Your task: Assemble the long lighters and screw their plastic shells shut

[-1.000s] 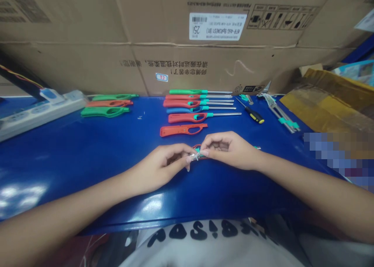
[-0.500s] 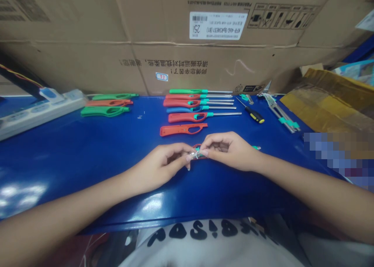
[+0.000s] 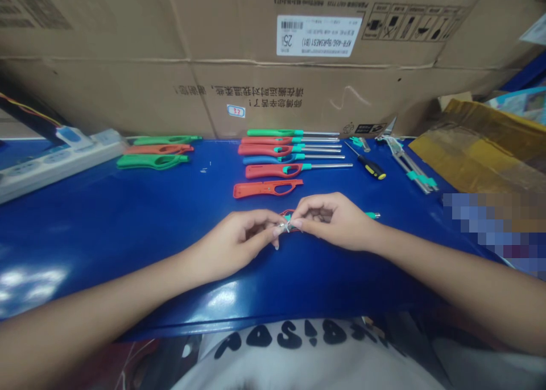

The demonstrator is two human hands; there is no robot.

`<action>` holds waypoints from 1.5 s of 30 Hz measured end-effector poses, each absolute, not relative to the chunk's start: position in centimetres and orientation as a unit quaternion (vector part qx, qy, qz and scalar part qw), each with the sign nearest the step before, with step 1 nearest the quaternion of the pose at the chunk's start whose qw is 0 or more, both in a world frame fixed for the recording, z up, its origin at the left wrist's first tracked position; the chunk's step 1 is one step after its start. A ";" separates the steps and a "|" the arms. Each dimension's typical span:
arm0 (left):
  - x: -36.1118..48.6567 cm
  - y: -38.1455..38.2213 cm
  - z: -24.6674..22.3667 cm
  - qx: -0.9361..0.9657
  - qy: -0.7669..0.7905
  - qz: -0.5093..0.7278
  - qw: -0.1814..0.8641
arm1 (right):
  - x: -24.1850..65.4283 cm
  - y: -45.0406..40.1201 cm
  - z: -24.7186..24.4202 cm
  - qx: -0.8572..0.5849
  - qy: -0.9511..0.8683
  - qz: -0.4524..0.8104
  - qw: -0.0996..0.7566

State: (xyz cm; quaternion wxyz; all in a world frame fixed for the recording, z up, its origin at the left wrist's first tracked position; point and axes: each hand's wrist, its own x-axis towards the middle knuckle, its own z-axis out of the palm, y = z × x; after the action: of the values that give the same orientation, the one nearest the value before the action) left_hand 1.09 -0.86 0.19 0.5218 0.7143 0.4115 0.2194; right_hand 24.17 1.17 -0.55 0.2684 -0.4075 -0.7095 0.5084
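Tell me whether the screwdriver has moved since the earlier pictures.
No; against the blue lighter, the screwdriver lies at the same spot and angle on the table.

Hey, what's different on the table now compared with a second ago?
Very little. A bit more of the teal-and-metal end shows past the right wrist. No clear grasp or release: the left hand and right hand still meet at a small silvery part. The screwdriver and loose orange handle shell stayed put.
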 end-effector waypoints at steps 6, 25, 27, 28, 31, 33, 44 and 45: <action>1.2 -0.9 0.1 0.713 0.410 0.220 0.524 | 24.1 1.1 -0.5 -0.408 -0.702 0.519 0.268; 1.4 -1.1 0.0 0.708 0.413 0.228 0.526 | 24.2 0.9 -0.5 -0.408 -0.704 0.522 0.256; 1.5 -1.1 0.0 0.706 0.412 0.233 0.527 | 24.2 0.9 -0.5 -0.407 -0.704 0.523 0.255; 1.5 -1.1 -0.1 0.705 0.413 0.234 0.527 | 24.2 0.9 -0.5 -0.406 -0.705 0.523 0.255; 1.5 -1.1 -0.1 0.699 0.417 0.237 0.531 | 24.1 0.8 -0.4 -0.406 -0.703 0.525 0.254; 1.5 -1.1 -0.1 0.693 0.419 0.239 0.535 | 24.0 0.9 -0.3 -0.409 -0.692 0.536 0.258; 1.6 -0.8 0.3 0.673 0.419 0.243 0.559 | 24.2 1.9 0.3 -0.405 -0.644 0.591 0.269; 1.6 -0.8 0.3 0.673 0.421 0.242 0.558 | 24.2 1.8 0.2 -0.405 -0.642 0.591 0.273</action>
State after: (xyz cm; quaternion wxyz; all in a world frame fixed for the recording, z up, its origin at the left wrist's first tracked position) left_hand 1.59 -0.78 0.28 0.5580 0.6728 0.4210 0.2424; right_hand 24.18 1.81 0.21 0.2732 -0.4055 -0.6418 0.5908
